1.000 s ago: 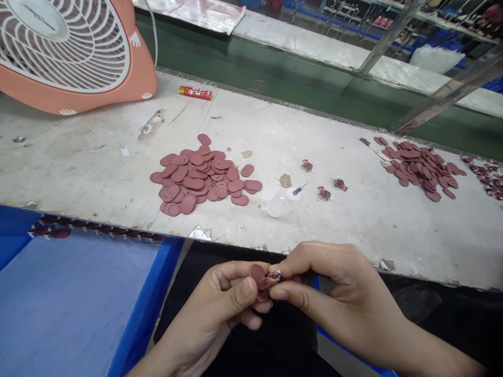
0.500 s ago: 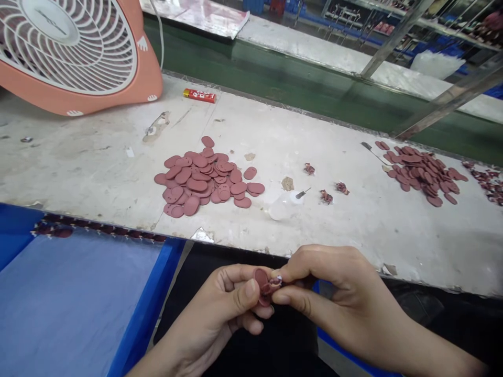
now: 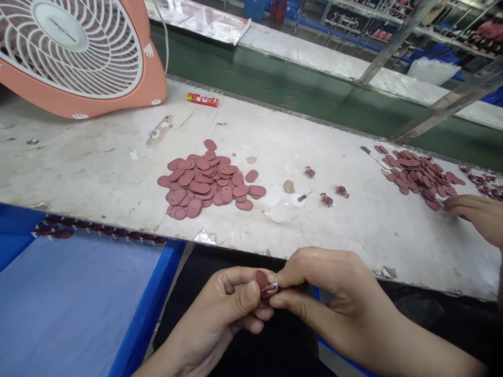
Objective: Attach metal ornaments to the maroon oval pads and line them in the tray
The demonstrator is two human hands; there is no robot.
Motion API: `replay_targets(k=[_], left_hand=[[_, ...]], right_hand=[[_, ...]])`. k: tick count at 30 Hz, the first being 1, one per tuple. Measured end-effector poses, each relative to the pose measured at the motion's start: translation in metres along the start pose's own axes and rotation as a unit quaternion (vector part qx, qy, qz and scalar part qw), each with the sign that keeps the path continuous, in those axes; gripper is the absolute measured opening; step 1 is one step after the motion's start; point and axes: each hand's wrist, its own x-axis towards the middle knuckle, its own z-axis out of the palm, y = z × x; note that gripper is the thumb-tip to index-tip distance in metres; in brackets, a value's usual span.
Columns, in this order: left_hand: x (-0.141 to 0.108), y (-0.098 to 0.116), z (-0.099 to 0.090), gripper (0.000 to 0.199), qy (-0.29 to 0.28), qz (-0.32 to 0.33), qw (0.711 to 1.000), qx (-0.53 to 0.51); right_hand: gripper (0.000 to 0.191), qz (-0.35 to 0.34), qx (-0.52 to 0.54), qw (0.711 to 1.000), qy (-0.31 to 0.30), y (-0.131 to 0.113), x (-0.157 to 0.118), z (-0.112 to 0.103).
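Observation:
Between thumb and fingers, my left hand holds a reddish-brown oval piece just in front of the table's near edge. My right hand pinches a small dark red and white bit against that piece. Both hands are closed and nearly touch. Beyond them on the table lies a pile of reddish-brown ovals. Several small crumpled red and white bits sit right of a clear bottle with a thin dark tip.
A pink fan stands back left, near a red tube. Another oval pile lies right, with another person's hand beside it. A blue-edged bin is at lower left. Metal struts rise back right.
Another person's hand has come in from the right beside the right-hand pile. The small bit in my right hand sits slightly closer to the oval piece. The camera view has shifted slightly.

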Motion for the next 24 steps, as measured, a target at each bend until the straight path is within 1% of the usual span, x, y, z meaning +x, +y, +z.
replay_targets(k=[4,9,11,15,19,24], left_hand=[[0.000,-0.001,-0.001,0.028,-0.011,0.009,1.000,0.015],[-0.003,-0.002,-0.002,0.030,-0.034,0.035,0.998,0.040],[-0.005,-0.001,-0.001,0.030,-0.037,0.031,0.998,0.045],[-0.008,0.003,0.001,0.030,-0.043,0.012,0.998,0.035],[-0.007,0.002,-0.001,0.030,-0.057,0.014,0.998,0.028],[0.003,-0.003,-0.007,0.027,-0.070,0.022,0.997,0.007]], right_hand=[[0.006,-0.022,-0.013,1.000,0.009,-0.001,0.000,0.002],[0.007,-0.071,-0.045,0.996,0.022,-0.002,-0.004,0.003],[0.008,-0.083,-0.057,0.995,0.021,-0.003,-0.007,0.003],[0.015,-0.094,-0.074,0.993,0.006,-0.004,-0.011,0.003],[0.018,-0.089,-0.069,0.994,-0.001,-0.006,-0.009,0.002],[0.011,-0.041,-0.058,0.997,0.012,-0.006,0.000,0.001]])
